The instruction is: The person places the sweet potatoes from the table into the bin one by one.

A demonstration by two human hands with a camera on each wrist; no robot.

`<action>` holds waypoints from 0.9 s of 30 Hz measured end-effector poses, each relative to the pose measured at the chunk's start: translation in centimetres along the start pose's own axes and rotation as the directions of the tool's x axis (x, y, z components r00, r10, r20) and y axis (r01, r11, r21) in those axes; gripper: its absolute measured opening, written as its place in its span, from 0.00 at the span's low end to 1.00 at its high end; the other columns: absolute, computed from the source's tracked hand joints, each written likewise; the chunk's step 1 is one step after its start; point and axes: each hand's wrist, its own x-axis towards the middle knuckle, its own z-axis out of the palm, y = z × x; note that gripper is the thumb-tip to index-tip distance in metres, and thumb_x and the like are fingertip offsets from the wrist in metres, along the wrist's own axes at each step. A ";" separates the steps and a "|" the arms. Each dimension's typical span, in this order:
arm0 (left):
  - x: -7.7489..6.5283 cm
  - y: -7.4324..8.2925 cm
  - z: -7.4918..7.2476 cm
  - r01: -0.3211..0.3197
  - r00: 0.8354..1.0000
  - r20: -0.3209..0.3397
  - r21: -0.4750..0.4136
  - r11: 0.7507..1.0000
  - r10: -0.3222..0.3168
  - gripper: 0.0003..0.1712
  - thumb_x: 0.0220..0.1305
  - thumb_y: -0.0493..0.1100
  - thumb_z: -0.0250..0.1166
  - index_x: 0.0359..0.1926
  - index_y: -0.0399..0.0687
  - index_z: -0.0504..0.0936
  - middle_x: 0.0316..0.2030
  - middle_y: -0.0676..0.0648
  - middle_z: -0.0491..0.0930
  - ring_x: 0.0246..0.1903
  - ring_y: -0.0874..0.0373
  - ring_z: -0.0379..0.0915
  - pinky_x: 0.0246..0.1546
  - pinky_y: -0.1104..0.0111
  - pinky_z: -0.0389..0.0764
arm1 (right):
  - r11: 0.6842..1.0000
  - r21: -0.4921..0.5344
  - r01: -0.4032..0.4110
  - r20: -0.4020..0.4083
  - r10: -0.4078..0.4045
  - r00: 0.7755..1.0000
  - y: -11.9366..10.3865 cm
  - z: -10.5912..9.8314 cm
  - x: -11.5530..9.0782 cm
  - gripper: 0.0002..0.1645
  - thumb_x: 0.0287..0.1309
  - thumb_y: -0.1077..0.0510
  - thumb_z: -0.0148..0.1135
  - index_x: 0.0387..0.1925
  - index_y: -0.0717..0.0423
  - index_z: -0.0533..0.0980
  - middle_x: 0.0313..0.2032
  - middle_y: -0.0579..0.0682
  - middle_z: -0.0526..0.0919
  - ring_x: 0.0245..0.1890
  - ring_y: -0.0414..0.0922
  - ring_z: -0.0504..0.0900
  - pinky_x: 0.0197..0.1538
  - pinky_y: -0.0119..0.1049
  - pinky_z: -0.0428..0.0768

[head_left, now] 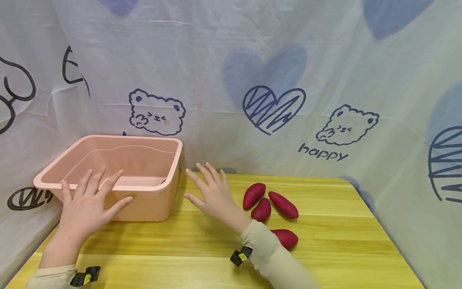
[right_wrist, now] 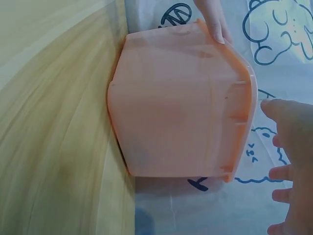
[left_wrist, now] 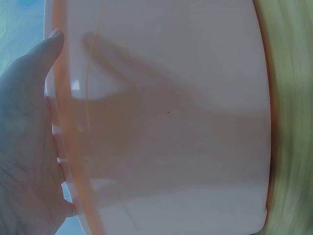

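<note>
A pink plastic basin (head_left: pixel 155 206) stands on the table at the left in the head view, its inside partly visible. My left hand (head_left: pixel 85 208) is at its near side, fingers spread and straight over the near rim. In the left wrist view, the thumb (left_wrist: pixel 48 51) lies right at the rim, and the other fingers are partly hidden behind it. My right hand (head_left: pixel 214 196) hovers right of the basin, fingers spread, holding nothing. Several dark red sweet potatoes (head_left: pixel 284 204) lie beyond the right wrist, one partly covered by the sleeve.
The wooden table (head_left: pixel 335 224) ends at the back against a pale hanging cloth (head_left: pixel 213 72) printed with hearts and bears. The cloth also hangs along the left and right sides. Each sleeve has a black strap (head_left: pixel 241 256) at the wrist.
</note>
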 end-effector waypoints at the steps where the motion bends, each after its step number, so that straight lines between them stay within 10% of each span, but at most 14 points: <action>1: 0.0 0.0 0.0 0.000 1.000 0.000 0.001 1.000 0.000 0.46 0.61 0.72 0.55 0.76 0.71 0.50 0.76 0.39 0.47 0.76 0.36 0.32 0.64 0.30 0.18 | 1.000 -0.007 0.005 0.004 -0.005 1.000 0.2 -0.1 -0.3 0.38 0.65 0.32 0.49 0.74 0.33 0.56 0.74 0.48 0.59 0.75 0.53 0.55 0.70 0.64 0.60; 27: 0.0 0.2 0.0 0.005 1.000 0.005 -0.003 1.000 -0.005 0.46 0.61 0.72 0.55 0.76 0.72 0.48 0.76 0.39 0.47 0.76 0.36 0.33 0.65 0.32 0.16 | 0.999 -0.025 0.043 0.100 -0.040 0.994 5.5 -2.1 -7.5 0.41 0.62 0.31 0.53 0.73 0.35 0.57 0.74 0.51 0.60 0.75 0.57 0.56 0.68 0.70 0.57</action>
